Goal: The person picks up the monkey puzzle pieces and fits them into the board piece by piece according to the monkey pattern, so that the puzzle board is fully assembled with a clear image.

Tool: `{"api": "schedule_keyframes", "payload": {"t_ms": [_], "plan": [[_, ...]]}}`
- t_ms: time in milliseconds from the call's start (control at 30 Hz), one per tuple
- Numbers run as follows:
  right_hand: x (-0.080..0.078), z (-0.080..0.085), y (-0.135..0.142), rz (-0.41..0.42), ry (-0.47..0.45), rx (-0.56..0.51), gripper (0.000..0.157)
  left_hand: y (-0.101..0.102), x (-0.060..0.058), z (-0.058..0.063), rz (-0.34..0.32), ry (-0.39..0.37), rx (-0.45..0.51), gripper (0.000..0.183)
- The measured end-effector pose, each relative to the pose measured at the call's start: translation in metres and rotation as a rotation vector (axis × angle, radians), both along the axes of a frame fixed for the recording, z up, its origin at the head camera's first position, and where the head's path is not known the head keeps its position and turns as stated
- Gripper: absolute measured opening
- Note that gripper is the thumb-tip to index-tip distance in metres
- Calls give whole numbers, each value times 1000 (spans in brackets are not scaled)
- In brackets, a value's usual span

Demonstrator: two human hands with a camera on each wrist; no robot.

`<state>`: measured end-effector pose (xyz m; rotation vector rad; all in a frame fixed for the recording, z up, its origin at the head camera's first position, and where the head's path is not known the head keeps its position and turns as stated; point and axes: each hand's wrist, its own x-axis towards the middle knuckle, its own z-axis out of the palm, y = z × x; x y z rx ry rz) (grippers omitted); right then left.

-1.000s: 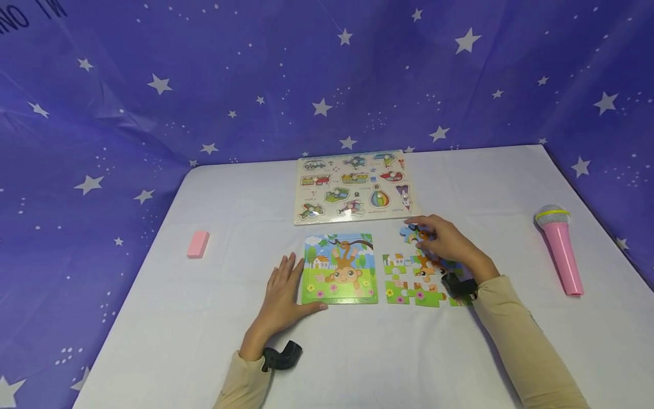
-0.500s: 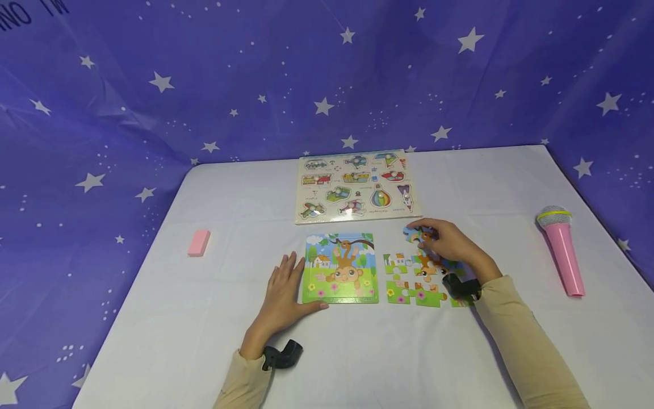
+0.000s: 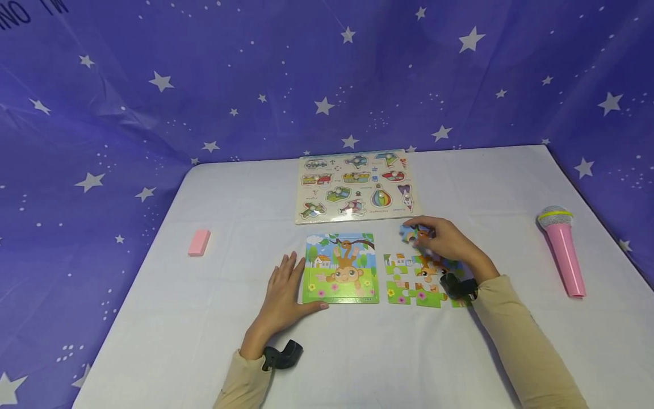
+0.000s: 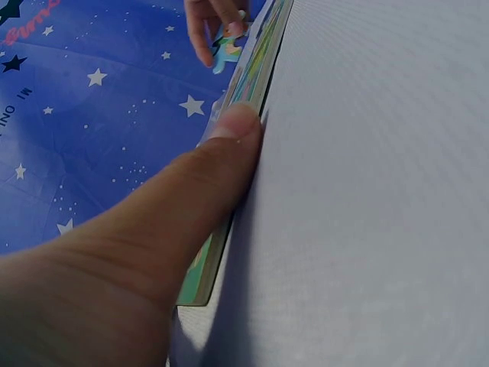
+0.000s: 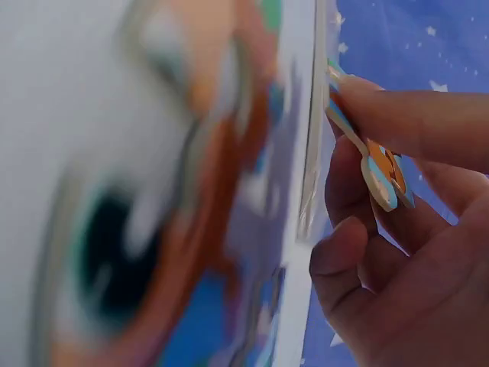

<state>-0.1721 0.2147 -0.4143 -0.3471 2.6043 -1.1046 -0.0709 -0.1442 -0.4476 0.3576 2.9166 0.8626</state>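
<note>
In the head view my right hand (image 3: 444, 240) pinches a jigsaw piece (image 3: 407, 232) with blue sky and brown on it, above the group of loose pieces. The right wrist view shows this piece (image 5: 382, 174) tilted between thumb and fingers. Below and partly behind the hand lie several loose jigsaw pieces (image 3: 397, 293) showing a house, flowers and a monkey's face. My left hand (image 3: 282, 296) rests at the lower left corner of the square monkey puzzle board (image 3: 365, 298), fingers straight along its left side. Its thumb (image 4: 218, 157) lies on the board's near edge.
Behind the monkey board lies a larger vehicle peg puzzle (image 3: 327, 215) in shiny wrap. A pink block (image 3: 198, 243) is at the left. At the right lies a pink toy microphone (image 3: 564, 255). A blue star-patterned cloth (image 3: 286, 74) hangs behind the white table (image 3: 357, 358).
My right hand shifts slightly right and then back left, still holding the jigsaw piece. The left hand and the board stay where they were.
</note>
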Motion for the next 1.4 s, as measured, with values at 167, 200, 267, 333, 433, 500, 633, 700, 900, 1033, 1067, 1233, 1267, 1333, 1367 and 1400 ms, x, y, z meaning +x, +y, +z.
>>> {"api": "schedule_keyframes", "payload": {"t_ms": [167,200,267,333,433,500,633,700,900,1033,1067,1233,1267,1333,1367,1400], "plan": [[-1,8,-21,56,27,-32,35,0,0,1,0,-1,5,105],[-1,10,-27,70,35,-33,34,0,0,1,-1,0,6,105],[-2,13,-38,116,62,-33,33,0,0,1,-1,-1,4,105],[-3,16,-50,165,74,-37,33,1,0,1,-2,0,1,106],[-3,19,-68,238,74,-43,34,0,0,0,-1,5,-5,105],[-3,20,-80,275,65,-38,36,1,1,0,0,10,-4,105],[-6,22,-102,313,27,-2,44,1,1,0,-2,13,-3,105],[-8,22,-111,321,13,16,47,1,1,0,-3,10,-4,105],[-11,18,-133,317,-22,9,40,-1,1,0,-8,22,-6,104],[-13,12,-142,296,-43,-20,34,-1,0,0,-11,24,-7,104],[-13,11,-143,290,-45,-24,34,-1,0,0,-12,24,-8,105],[-14,5,-149,274,27,22,32,-1,1,0,-13,24,-8,105],[-14,5,-150,274,36,27,32,-1,0,0,-13,24,-7,105],[-13,4,-152,270,53,52,33,-1,0,0,-15,26,-6,104],[-13,3,-153,266,61,69,33,-1,0,0,-15,26,-7,105],[-12,3,-154,263,70,87,34,-1,0,0,-16,28,-7,105]]}}
